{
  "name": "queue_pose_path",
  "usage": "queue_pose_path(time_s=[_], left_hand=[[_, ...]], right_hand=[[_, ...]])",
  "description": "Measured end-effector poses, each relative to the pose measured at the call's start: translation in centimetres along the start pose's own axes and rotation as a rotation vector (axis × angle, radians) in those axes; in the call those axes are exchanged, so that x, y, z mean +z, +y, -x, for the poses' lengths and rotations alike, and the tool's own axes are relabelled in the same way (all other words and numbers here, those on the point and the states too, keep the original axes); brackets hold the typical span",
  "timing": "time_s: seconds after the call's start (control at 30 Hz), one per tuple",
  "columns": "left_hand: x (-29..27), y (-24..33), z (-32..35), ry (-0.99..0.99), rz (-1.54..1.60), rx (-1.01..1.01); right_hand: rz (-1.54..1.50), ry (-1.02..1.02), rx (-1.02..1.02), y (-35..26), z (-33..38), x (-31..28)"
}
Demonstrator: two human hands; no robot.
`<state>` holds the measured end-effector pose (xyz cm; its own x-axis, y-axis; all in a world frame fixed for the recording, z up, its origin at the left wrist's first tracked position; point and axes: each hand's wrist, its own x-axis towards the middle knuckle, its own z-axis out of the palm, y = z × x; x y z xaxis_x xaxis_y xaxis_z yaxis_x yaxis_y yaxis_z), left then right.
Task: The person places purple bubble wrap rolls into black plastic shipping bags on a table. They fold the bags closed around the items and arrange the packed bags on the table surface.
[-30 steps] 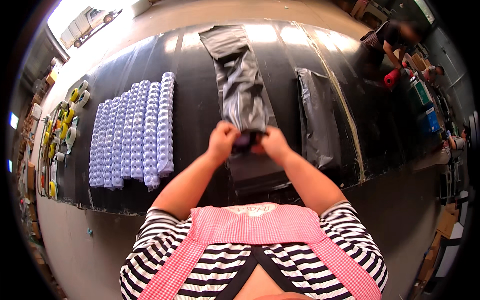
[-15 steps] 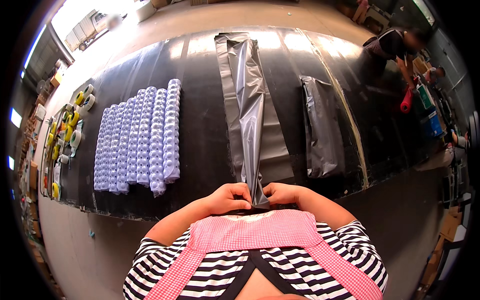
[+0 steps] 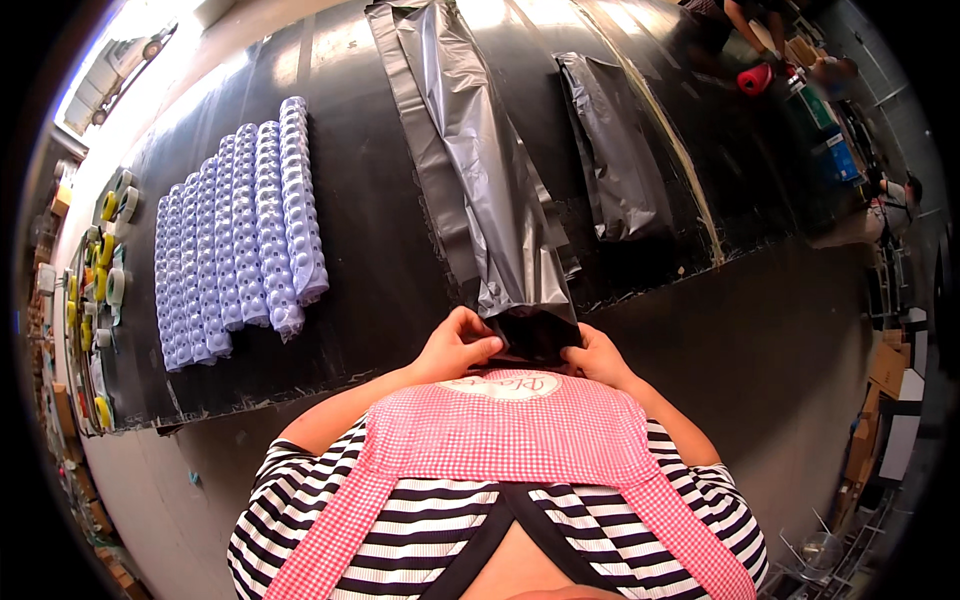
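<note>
A long silver-grey plastic bag (image 3: 500,210) stretches from my hands to the far side of the black table (image 3: 370,180). Its near end gapes, showing a dark inside. My left hand (image 3: 460,346) pinches the left side of the mouth between thumb and fingers. At the right side of the mouth, my right hand (image 3: 597,357) grips the edge, its fingertips partly hidden by the film. Under the bag lie more flat grey bags (image 3: 415,130), stacked.
Several rolls of lilac bubble wrap (image 3: 240,225) lie side by side on the left. Tape rolls (image 3: 108,255) crowd the table's left end. A folded grey bag bundle (image 3: 620,150) rests to the right. At far right a person (image 3: 755,30) handles a red roll (image 3: 755,80).
The bag's near end was bunched together between my hands; now it is spread into an open mouth. My hands have moved slightly apart, and the view has shifted and turned.
</note>
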<state>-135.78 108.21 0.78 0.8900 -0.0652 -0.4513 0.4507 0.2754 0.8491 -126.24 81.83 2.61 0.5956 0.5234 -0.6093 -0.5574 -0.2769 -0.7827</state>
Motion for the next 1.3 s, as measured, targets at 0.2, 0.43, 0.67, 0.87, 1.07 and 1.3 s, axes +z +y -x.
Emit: queue_pose_path(time_s=[0.2, 0.43, 0.67, 0.87, 1.07, 1.3], left_hand=[[3.6, 3.2, 0.2, 0.372, -0.391, 0.135], [7.1, -0.5, 2.6, 0.822, -0.483, 0.674], [9.4, -8.3, 4.5, 0.744, 0.155, -0.017], [11.2, -8.3, 6.1, 0.905, -0.486, 0.310], [15.8, -2.1, 3.7, 0.408, -1.057, 0.787], [18.5, -2.8, -0.7, 0.346, -1.043, 0.702]], right_hand=[[0.120, -0.018, -0.062, -1.1, 1.2, -0.2], [-0.160, -0.273, 0.014, -1.3, 1.8, -2.0], [0.036, -0.256, 0.257, 2.1, 1.7, -5.3], [0.141, -0.159, -0.077, 4.1, 3.0, -6.7], [0.178, -0.190, -0.249, 3.8, 3.6, -7.2], [0.267, -0.186, -0.333, 4.3, 3.5, -7.0]])
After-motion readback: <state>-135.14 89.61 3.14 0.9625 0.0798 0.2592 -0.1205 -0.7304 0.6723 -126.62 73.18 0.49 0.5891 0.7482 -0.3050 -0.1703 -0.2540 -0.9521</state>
